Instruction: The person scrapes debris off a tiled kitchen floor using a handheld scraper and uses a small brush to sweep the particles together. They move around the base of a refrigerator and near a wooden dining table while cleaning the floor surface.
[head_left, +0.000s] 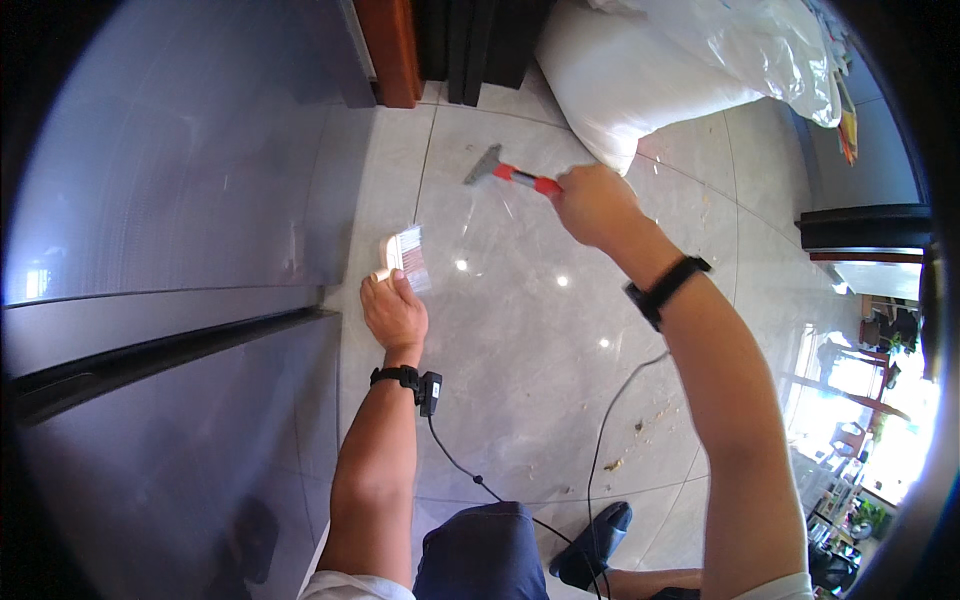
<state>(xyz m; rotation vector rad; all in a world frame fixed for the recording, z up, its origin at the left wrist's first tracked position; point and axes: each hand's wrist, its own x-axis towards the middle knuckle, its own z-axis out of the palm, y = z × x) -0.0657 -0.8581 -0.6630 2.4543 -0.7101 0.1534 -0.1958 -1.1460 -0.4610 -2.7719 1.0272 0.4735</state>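
My left hand (394, 309) grips the handle of a flat bristle brush (405, 255), its pale bristles pointing right, over the floor tiles beside the glossy grey panel. Farther forward and to the right, my right hand (598, 204) is closed around the red and grey handle of a scraper (517, 175). The scraper's wide grey head points left, over or on the tiled floor (510, 360); whether it touches cannot be told. Crumbs of brownish debris (615, 465) lie on the tiles near my foot. Both wrists wear black straps with cables.
A bulging white sack (645, 82) under clear plastic stands beyond my right hand. Glossy grey panels (187, 172) line the left side, with a reddish-brown wooden post (390, 52) at the front. Black cables (600, 442) hang near my knee and slippered foot (592, 544).
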